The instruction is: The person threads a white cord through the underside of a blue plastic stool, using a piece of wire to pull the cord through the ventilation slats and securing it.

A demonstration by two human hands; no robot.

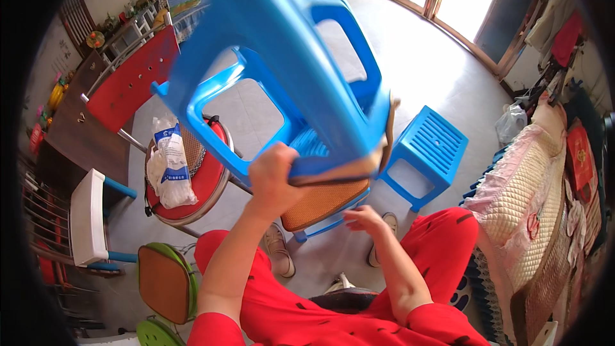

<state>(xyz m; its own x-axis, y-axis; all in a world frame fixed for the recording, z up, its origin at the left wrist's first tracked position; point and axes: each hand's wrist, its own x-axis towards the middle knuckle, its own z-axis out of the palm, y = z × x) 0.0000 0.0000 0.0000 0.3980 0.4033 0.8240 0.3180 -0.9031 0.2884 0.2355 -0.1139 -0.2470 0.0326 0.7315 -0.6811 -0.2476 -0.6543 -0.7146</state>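
Note:
A blue plastic stool point(282, 38) is held up tilted in front of me, its legs pointing toward the upper left and partly blurred. My left hand point(274, 176) is closed around the edge of this stool, near a tan pad point(343, 172) along its lower side. Just beneath is a brown woven seat pad point(330, 206), with blue stool parts point(320, 227) showing below it. My right hand point(366, 220) hovers beside that pad's near right corner, fingers loosely apart and holding nothing. Another blue stool point(430, 150) stands upright on the floor to the right.
On the left, a red chair point(198, 202) carries a white and blue plastic bag point(173, 163). A white stool point(88, 218) and a green-rimmed brown seat point(165, 282) are nearer. A quilted cover point(519, 179) lies at right. Glass doors point(461, 0) stand at the back.

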